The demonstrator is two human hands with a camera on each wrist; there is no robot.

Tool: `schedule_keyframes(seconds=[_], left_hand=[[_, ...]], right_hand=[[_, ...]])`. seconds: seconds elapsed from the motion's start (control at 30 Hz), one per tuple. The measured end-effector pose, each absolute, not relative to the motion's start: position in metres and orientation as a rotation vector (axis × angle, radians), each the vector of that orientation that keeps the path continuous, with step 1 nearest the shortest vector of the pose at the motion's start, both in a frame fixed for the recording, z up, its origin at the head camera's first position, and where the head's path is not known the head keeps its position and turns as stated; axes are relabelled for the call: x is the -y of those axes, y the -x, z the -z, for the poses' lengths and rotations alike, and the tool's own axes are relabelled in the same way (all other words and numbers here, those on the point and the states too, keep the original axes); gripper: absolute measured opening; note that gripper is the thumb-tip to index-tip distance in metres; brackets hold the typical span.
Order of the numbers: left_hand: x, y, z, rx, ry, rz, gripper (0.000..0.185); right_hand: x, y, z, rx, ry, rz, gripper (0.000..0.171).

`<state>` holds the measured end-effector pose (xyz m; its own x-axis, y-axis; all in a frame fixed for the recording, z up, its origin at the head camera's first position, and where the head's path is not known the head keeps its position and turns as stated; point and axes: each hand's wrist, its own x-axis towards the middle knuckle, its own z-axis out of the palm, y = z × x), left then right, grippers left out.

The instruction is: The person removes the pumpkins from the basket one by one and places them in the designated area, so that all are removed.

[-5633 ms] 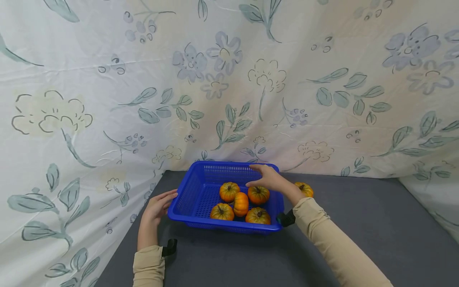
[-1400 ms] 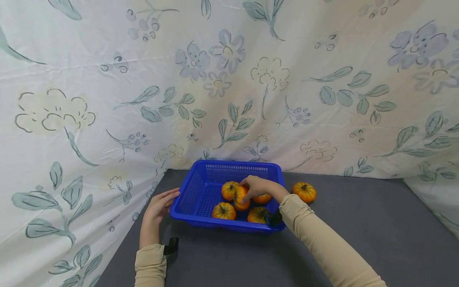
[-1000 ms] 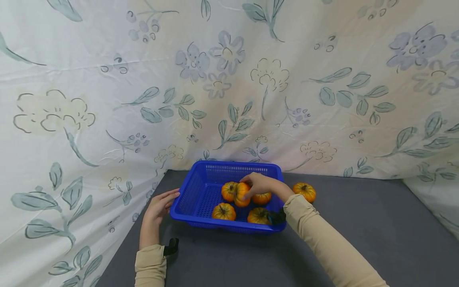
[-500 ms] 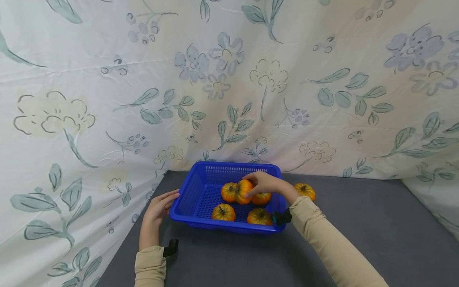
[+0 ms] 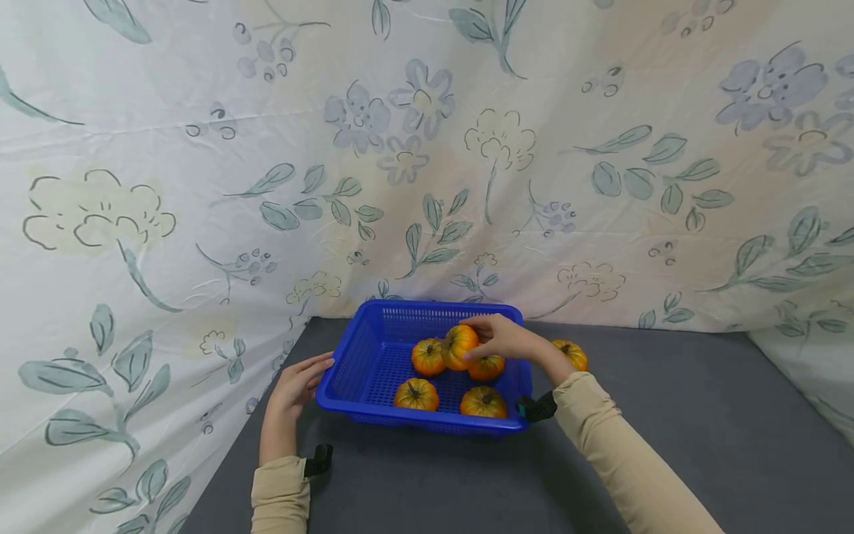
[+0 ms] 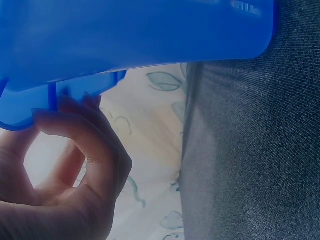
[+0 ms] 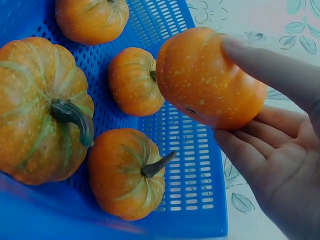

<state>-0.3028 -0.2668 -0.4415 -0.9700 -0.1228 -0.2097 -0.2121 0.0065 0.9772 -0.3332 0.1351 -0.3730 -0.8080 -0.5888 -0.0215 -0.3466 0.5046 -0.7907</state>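
Observation:
My right hand (image 5: 503, 337) holds a small orange pumpkin (image 5: 460, 346) above the blue plastic basket (image 5: 420, 417). In the right wrist view the thumb lies on one side of this pumpkin (image 7: 207, 80) and the fingers (image 7: 240, 150) on the other, its blossom end showing. My left hand (image 5: 291, 387) grips the basket's left rim; in the left wrist view its curled fingers (image 6: 80, 130) are at the rim's underside. Inside the basket sit a pumpkin at back left (image 5: 428, 357), one at back right (image 5: 487, 367) partly hidden by my right hand, and two along the front, including the left one (image 5: 416, 394).
Another pumpkin (image 5: 571, 354) lies on the dark grey table (image 5: 667, 415) to the right of the basket, partly behind my right forearm. A floral cloth (image 5: 427, 163) hangs behind the table and along its left side.
My right hand has come down into the basket, taken the middle pumpkin and raised it up and to the right, turning it slightly. The left hand stays at the rim.

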Motion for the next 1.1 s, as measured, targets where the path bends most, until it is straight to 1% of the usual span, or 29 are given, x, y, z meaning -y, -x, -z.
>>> schedule_keyframes(seconds=[0.17,0.87,1.1], left_hand=[[0.267,0.303,0.440,-2.173,0.381,-2.135,0.062],[0.264,0.301,0.436,-2.180,0.383,-2.133,0.060],[0.264,0.302,0.437,-2.183,0.381,-2.126,0.059]], right_hand=[[-0.142,0.332,0.373,-2.451,0.784,1.267,0.074],[-0.187,0.335,0.385,-2.463,0.570,1.439,0.079],[-0.203,0.336,0.391,-2.429,0.541,1.542,0.081]])
